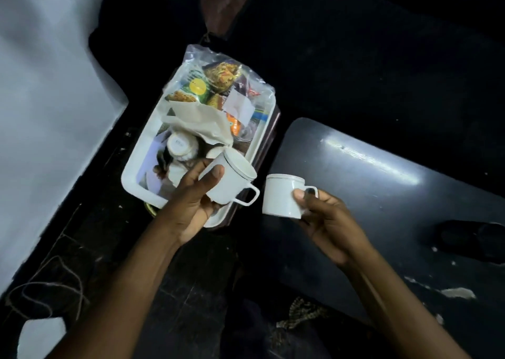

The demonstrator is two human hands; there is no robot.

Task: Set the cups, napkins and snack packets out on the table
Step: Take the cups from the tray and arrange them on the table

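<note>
White cups fill both hands. The left hand [191, 202] grips one cup [232, 182] by its body, tilted, handle pointing toward the right hand [325, 219], which pinches a second cup [281, 196] by its handle, upright. Just beyond the left hand sits a white tray [131, 172] holding more cups [180, 146], a crumpled napkin [199, 120] and a clear bag of snack packets [221, 82]. Under and beyond the right hand lies a dark, glossy table [382, 183], scuffed with pale marks. The room is dim; a pale wall [46, 99] rises beyond the left hand's outer side.
</note>
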